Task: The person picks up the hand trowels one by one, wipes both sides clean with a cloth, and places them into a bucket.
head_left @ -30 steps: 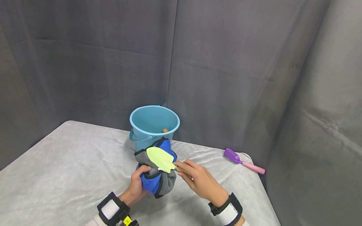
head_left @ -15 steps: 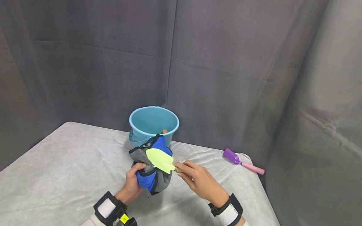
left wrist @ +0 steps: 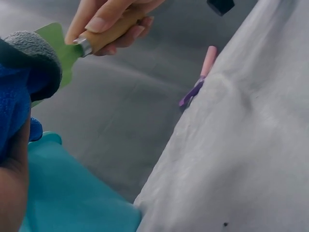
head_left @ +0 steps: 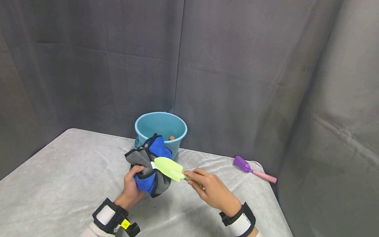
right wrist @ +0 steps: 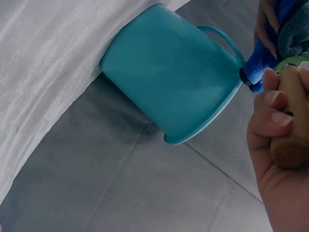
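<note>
My left hand grips a bunched blue and grey cloth with black edging, held up in front of the bucket. My right hand holds a small garden trowel by its wooden handle, fingers curled round it. The trowel's yellow-green blade points left, lying against or just over the cloth in the head view. From the left wrist view, the cloth covers part of the blade.
Behind the cloth a light blue bucket stands at the table's far edge, with a small orange-brown thing inside. A purple scoop with a pink handle lies at the right edge of the grey-white covered table. Grey curtains hang around.
My left hand has moved left with the cloth, so the cloth now lies mostly to the left of the blade. The trowel and right hand have barely moved.
</note>
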Demonstrator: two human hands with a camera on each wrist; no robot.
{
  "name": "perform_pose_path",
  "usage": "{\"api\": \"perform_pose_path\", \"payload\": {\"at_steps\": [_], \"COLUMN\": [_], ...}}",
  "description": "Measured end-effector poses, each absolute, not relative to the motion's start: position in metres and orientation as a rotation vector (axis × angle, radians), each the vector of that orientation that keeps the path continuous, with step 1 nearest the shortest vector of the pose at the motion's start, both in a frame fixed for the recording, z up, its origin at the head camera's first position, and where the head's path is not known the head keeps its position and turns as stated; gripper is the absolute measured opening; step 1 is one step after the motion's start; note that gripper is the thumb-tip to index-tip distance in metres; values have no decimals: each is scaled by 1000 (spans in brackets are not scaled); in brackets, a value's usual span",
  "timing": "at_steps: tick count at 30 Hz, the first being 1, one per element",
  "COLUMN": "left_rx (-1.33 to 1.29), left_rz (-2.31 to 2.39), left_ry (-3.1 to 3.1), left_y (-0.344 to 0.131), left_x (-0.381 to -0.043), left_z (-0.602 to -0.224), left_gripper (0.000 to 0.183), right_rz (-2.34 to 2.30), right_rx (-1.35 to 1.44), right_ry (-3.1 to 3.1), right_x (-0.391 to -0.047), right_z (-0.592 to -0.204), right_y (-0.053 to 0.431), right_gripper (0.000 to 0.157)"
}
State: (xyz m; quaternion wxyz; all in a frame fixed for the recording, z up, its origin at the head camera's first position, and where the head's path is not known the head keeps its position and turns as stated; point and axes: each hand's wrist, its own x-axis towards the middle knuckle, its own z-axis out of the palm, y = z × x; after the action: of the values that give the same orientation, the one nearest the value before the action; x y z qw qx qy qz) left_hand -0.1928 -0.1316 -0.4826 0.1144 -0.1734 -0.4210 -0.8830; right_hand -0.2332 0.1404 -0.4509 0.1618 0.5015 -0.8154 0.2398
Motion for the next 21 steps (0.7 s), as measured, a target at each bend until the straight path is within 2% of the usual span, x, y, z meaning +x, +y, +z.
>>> {"api": "perform_pose_path", "payload": {"at_steps": [9,17,21], "left_rx": [-530,-442,-496], "left_rz": [-2612,-2595,-2614], "left_ry": [-1210,-1260,-1281], "left_y": [-143,-135,-129], "left_x": [-195,-194,-192], "left_z": [-480,-481,-487], "left_gripper": [28,25,28], "right_rz": [669,603,620], "right_rx": [1426,1385,1369], "right_ry": [-2345,-2227,-2211], "right_x": [-233,-236,-236], "right_z": [-452,-450,-449], "right_y": [142,143,142], "right_gripper": [31,34,35]}}
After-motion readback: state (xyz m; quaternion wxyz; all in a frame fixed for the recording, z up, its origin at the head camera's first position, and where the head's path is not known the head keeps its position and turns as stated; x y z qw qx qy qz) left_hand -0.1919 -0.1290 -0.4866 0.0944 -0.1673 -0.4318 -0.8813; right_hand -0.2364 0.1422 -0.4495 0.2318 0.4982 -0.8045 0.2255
